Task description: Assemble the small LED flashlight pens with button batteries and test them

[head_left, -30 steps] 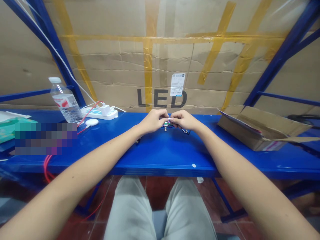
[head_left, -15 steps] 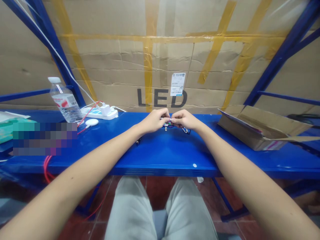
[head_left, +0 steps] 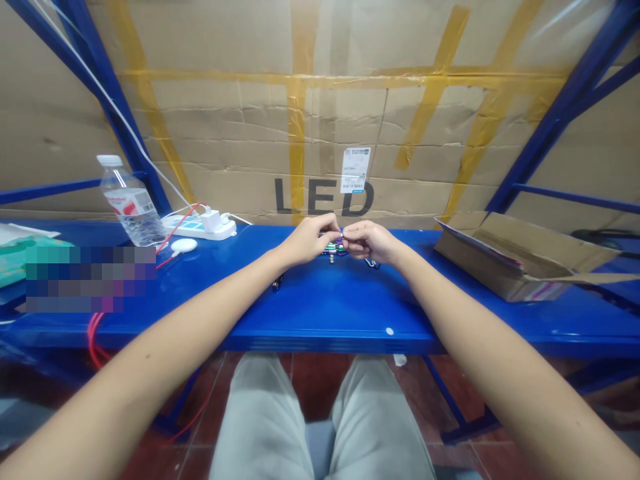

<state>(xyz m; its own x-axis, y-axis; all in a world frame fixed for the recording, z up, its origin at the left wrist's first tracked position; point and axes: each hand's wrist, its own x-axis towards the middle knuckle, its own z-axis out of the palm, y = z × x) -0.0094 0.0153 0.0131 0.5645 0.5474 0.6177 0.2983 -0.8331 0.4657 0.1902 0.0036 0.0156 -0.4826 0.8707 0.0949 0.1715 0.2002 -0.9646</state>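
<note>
Close together at the middle of the blue table, my left hand point(head_left: 316, 239) and my right hand point(head_left: 367, 241) meet fingertip to fingertip. Both are closed in a pinch at a small shiny piece point(head_left: 341, 235) whose kind I cannot make out. Just under the fingers is a cluster of small glossy green and purple items point(head_left: 334, 248), mostly covered by the hands. A small metal fitting point(head_left: 331, 259) sticks out from its near side. A dark loop-shaped clip point(head_left: 372, 263) lies below my right hand, and a small dark piece point(head_left: 277, 282) lies beside my left forearm.
A water bottle point(head_left: 131, 203), a white power strip point(head_left: 203, 227) and a round white disc on a red cable point(head_left: 183, 245) stand to the left. On the right is an open cardboard box point(head_left: 515, 267). Behind the table point(head_left: 320, 307) rises a taped carton marked LED point(head_left: 220, 147).
My right hand's fingers have curled in slightly and shifted at the pinch. More of the green item shows beneath the fingers. My left hand stays nearly in place.
</note>
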